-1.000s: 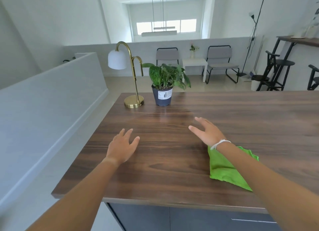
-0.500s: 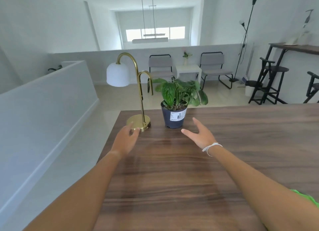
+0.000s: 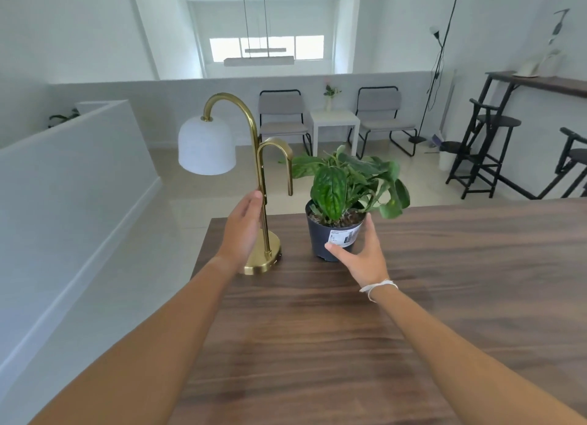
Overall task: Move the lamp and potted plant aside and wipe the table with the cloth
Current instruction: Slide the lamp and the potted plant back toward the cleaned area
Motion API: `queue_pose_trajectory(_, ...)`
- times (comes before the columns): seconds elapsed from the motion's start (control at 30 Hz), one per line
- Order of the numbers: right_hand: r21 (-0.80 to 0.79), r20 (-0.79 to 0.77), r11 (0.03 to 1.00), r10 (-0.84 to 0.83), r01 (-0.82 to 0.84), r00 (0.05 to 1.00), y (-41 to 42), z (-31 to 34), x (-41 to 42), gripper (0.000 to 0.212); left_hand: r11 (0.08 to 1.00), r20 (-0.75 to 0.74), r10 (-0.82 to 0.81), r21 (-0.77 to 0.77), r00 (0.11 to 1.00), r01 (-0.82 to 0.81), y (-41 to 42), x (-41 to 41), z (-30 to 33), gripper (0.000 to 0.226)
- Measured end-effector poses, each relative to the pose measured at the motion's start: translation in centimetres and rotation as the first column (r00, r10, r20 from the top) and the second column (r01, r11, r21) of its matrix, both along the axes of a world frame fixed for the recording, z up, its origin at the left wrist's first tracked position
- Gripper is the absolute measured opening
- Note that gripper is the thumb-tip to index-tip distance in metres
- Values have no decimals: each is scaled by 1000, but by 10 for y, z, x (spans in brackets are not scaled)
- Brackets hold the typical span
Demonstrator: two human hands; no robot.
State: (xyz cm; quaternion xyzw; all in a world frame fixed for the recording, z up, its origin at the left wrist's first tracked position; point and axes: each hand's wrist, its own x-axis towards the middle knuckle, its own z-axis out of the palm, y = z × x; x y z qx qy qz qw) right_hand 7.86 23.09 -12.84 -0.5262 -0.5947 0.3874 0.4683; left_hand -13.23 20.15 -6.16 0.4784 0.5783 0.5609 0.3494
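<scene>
The left hand [image 3: 243, 231] lay spread against the lamp [image 3: 263, 202] stem, its heavy-looking base below and fragile-looking shade above, while the right hand [image 3: 360, 256] cupped, unclosed, the likely light, stiff potted plant [image 3: 336, 234] on the table [image 3: 444, 297].

A dark wood-grain table [image 3: 413, 329] fills the lower right of the frame. Near its far left corner, at centre frame, stands a brass lamp [image 3: 262, 259] on a round base, with a potted plant [image 3: 336, 234] just beside it on the right.
</scene>
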Motion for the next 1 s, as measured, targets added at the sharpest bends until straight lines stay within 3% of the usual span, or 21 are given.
queue_pose_trajectory(0.1,43,-62,998,-54,56,997,6,-5,-7,113,1000,20,-5,29,1000,4,16,2,6,25)
queue_pose_trajectory(0.23,35,-134,995,-84,90,987,11,-15,-16,117,996,70,10,83,997,-16,29,8,7,40)
queue_pose_trajectory(0.73,51,-185,974,-206,219,961,22,-25,-38,119,985,297,-93,170,950,44,32,12,3,30)
queue_pose_trajectory(1.0,65,-186,967,-231,247,955,26,-27,-38,114,983,318,-109,177,942,54,35,11,2,31)
